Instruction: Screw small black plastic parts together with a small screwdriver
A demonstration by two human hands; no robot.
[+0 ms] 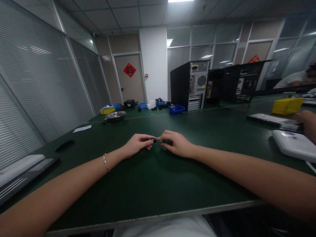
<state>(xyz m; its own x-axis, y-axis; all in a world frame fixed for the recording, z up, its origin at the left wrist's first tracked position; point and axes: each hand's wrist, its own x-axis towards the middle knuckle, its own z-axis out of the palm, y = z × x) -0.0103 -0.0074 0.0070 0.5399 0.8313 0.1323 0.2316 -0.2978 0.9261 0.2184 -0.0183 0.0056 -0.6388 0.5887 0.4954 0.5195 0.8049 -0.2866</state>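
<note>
step: small dark part (160, 141) being joined at 12 o'clock on tabletop (197, 131) | left hand (137, 144) and right hand (176, 144) pinched shut on its ends | next: steady, aligned push judged needed

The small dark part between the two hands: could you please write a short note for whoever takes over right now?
Left hand: pinching one end of the small dark part.
Right hand: fingers closed on its other end.
Part sits low over the green table, mid-table, too small to identify.
Done: part is in both hands.
Left: cannot tell from this view whether it is being joined or pulled apart.
</note>
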